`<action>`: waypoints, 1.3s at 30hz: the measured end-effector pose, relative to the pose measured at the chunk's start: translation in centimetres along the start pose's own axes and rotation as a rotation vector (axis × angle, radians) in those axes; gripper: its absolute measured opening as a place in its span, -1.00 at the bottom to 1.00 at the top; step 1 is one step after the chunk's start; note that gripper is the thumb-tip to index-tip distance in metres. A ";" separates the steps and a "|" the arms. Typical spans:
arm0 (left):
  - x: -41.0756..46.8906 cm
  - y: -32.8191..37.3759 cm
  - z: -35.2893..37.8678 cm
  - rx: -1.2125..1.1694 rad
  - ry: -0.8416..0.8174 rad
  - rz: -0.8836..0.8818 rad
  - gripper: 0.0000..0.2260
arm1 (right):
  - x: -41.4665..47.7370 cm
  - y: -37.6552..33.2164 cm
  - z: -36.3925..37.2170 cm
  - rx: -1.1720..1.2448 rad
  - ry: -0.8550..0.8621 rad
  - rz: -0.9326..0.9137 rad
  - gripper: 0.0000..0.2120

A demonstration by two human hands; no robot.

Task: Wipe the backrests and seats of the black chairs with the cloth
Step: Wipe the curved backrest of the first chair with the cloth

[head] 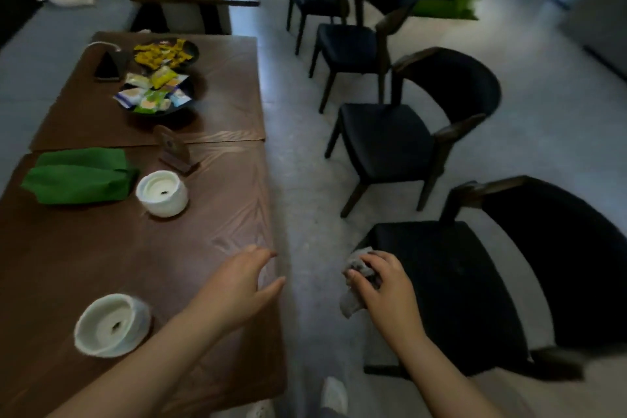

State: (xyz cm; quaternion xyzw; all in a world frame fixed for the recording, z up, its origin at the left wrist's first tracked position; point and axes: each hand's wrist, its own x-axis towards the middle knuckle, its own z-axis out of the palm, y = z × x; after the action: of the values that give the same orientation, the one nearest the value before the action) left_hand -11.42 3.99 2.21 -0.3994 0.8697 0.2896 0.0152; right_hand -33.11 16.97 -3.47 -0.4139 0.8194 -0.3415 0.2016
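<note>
Right hand (383, 282) clutches bunched grey cloth (354, 304) at the front edge of the nearest chair seat (448, 288). Left hand (244, 282) hangs loose and empty over the desk (101, 248) edge. Advice: flatten cloth, make overlapping passes toward backrest (559, 265).

Brown table (84, 258): near white pot (112, 324), far white pot (163, 193), green pouch (79, 176), wooden stand (173, 149), snack plates (159, 92); floor (305, 180): black chairs (383, 139)

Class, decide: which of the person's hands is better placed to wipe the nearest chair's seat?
Right. The right hand grips the grey cloth at the nearest black chair's seat; the left hand is open above the wooden table.
</note>
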 end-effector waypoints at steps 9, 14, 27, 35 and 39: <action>3.9 12.1 4.9 0.070 -0.142 0.233 -0.44 | -5.9 8.2 -9.5 0.004 0.262 0.279 -0.64; 5.7 19.4 9.3 0.076 -0.194 0.325 -0.52 | -8.5 13.8 -14.9 0.032 0.339 0.379 -0.65; 10.1 35.0 20.7 0.072 -0.313 0.390 -0.52 | -10.6 26.8 -28.1 0.223 0.460 0.476 -0.66; 14.5 37.2 22.4 0.072 -0.396 0.445 -0.54 | -9.4 29.6 -29.2 0.240 0.510 0.587 -0.61; 17.1 37.9 23.3 0.100 -0.468 0.507 -0.54 | -9.2 30.1 -29.0 0.228 0.600 0.652 -0.62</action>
State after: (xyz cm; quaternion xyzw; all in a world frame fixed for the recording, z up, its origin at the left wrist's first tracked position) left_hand -54.51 23.72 -2.96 -0.0922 0.9274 0.3248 0.1614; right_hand -61.85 48.63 -5.00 0.0077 0.8862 -0.4530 0.0968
